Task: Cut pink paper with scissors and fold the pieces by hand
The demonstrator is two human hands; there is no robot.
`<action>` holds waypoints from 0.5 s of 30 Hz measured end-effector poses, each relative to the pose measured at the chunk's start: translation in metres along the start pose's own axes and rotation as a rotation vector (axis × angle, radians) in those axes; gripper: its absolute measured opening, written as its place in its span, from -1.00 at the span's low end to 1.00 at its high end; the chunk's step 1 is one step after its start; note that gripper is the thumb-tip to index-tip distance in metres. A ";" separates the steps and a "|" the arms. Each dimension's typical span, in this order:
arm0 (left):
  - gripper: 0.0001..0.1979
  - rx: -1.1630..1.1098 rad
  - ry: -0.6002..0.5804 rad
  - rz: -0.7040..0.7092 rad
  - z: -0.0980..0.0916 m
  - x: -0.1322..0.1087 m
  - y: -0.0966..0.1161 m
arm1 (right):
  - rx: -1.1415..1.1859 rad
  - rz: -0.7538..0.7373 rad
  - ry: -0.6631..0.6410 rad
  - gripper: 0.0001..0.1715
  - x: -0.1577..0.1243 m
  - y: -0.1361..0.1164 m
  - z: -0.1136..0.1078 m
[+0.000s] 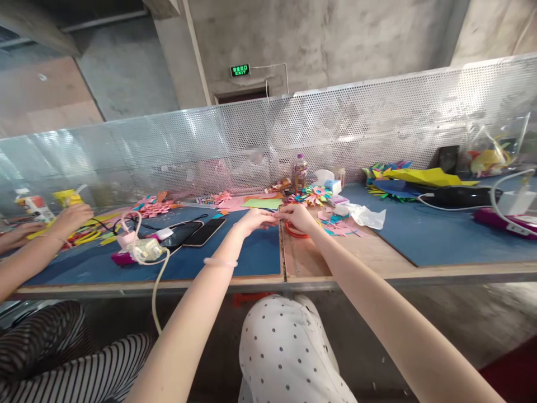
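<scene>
At the left end of the tabletop [310,263], a co-worker's hand [78,215] is showing beside a yellow packet [68,197], while a second hand [14,236] behind that forearm is running out of the frame; what either is holding is not coming clear. Further along, a pale cable [153,296] is looping past a purple power strip [121,257] and partly covering it, and two dark phones [205,232] are lying side by side. At the centre, the person's left hand [255,220] is reaching over a blue mat [251,260], its fingers stretching to the fingertips of the right hand [295,215], which are bending inward and meeting them. Anything between them is too small to make out, so whether they are gripping or merely touching cannot be told. Just behind the hands, a green paper sheet [268,203] is lying flat; beneath the right hand, a red loop [297,234] is peeping out, partly hidden. Beyond, paper flowers [318,195] are partly screening a purple-capped bottle [300,170]. Rightward, white plastic [367,216] is lying crumpled, and at the far right a clear bag [489,162] is blurring its yellow contents.
</scene>
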State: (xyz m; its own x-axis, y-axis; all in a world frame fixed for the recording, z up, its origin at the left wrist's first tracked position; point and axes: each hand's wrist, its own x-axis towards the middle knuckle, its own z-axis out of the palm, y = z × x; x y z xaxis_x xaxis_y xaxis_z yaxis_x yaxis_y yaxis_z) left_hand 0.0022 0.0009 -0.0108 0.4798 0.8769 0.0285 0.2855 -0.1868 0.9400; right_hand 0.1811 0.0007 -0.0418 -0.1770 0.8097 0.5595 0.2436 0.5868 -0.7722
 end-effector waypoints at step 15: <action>-0.67 0.042 0.007 -0.033 0.003 -0.004 0.007 | -0.073 -0.033 -0.024 -0.69 0.001 0.003 0.000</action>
State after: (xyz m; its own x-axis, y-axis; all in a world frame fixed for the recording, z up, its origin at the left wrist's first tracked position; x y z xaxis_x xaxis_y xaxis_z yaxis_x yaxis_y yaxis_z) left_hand 0.0042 -0.0053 -0.0056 0.4638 0.8860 0.0006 0.3355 -0.1762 0.9254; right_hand 0.1817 0.0036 -0.0433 -0.2087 0.7902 0.5762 0.3056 0.6124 -0.7291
